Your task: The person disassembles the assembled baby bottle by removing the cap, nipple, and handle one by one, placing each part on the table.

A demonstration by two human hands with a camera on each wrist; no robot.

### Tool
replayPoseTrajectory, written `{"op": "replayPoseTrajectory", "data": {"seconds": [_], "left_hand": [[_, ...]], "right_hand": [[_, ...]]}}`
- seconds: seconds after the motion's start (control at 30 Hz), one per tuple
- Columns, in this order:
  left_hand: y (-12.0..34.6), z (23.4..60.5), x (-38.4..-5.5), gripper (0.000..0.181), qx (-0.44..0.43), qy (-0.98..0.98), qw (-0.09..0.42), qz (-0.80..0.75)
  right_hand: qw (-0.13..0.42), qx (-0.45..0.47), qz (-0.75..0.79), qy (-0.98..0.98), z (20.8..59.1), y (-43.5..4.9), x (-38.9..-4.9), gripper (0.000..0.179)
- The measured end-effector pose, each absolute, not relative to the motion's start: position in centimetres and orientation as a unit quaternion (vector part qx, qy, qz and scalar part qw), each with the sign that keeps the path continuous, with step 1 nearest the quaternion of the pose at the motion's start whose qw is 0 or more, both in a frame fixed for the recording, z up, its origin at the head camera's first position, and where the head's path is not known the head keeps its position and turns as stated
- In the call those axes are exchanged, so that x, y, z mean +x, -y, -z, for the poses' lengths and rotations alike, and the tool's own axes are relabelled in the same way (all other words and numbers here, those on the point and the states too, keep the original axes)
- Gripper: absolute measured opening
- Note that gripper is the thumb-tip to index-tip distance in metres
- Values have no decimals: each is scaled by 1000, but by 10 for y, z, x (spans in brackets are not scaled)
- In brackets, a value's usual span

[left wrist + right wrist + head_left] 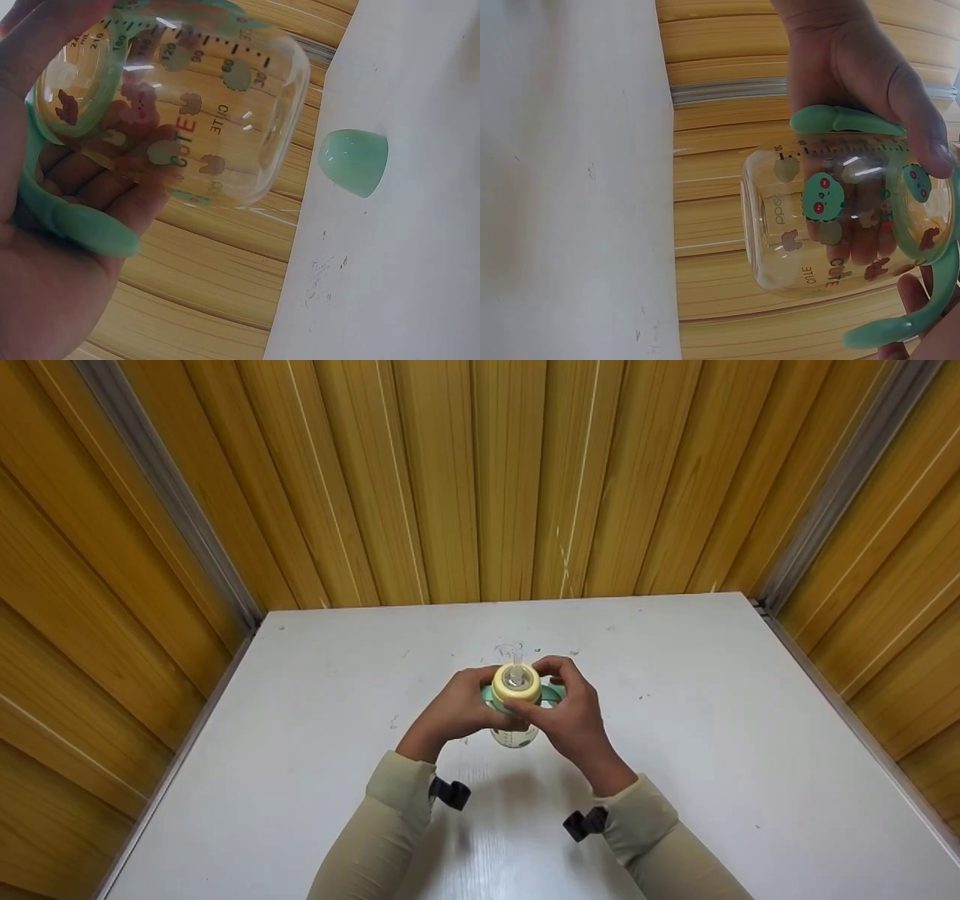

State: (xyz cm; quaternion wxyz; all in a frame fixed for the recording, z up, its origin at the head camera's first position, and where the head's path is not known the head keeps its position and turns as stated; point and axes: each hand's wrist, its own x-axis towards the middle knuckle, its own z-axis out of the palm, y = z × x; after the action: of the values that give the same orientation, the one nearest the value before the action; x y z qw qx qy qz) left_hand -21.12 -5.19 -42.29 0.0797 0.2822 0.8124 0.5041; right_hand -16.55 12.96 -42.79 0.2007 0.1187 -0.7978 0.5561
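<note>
Both hands have a grip on it: left hand (459, 706) curled round the bottle (514, 737), right hand (576, 711) gripping up by the cream collar (517, 700). Bottle's right between them, base down, off the white table (675, 750). Green handles (889, 331) poke out beside the grip, and hands block some of the neck. Clear spout (516, 671) on top, tip's blurry tbh. Green cap (356, 161) sits below, past the base.

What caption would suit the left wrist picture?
Left hand holding a clear, green-handled bottle, with a green domed cap on the white table.
</note>
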Motion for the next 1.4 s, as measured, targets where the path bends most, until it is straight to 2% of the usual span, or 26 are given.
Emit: {"op": "replayPoseTrajectory", "data": {"seconds": [0.4,1.4], "left_hand": [[52,424,-211,64,293,-802,84,-514],[53,429,-215,67,300,-801,77,-512]], "right_hand": [[183,142,-571,788,429,-135,-166,49],[130,194,-595,769,435,-143,-173,51]]}}
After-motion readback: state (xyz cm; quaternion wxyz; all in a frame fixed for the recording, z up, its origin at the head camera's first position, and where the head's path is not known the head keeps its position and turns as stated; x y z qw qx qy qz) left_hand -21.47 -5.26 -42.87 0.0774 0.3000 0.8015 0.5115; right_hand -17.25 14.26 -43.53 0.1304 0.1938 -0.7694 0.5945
